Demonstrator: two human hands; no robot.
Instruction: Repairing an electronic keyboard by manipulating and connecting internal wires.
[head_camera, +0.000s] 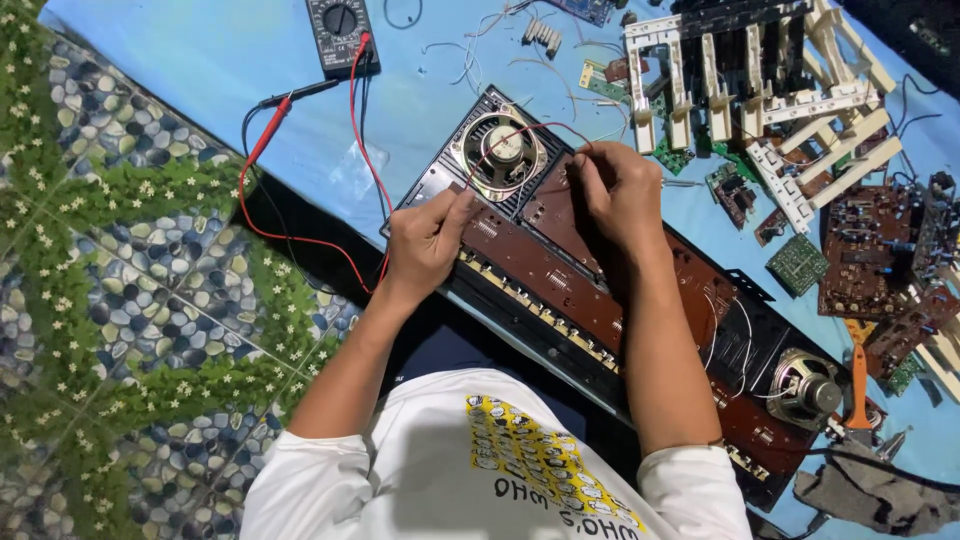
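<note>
While I sat over the opened keyboard chassis (560, 330), its long axis ran from abt 10 o'clock to 4 o'clock across the blue sheet (200, 60), one round speaker (497, 153) at the far-left end and a 2nd speaker (806, 390) at the near-right end. Brown circuit board (560, 270) lay along that same axis inside it.

My left hand (425, 240) was pinched shut, thumb and fingers closed on a thin red wire (505, 135) at the board's edge, just at 6 o'clock of the far speaker. My right hand (622, 190) was also pinched on the same wire's other end, at abt 3 o'clock of that speaker. Wire arched between both hands, over the speaker cone.

No packages or signs I could make out. Black multimeter (340, 32) sat at 12 o'clock, its red lead (262, 140) and black lead trailing toward 9 o'clock. Loose white key frames (760, 90) were piled at 1–2 o'clock, w/ small green boards (797, 264) and brown boards at 3 o'clock. Orange-handled tool (858, 385) lay by the near speaker, grey rag (870, 490) at 4 o'clock.
</note>
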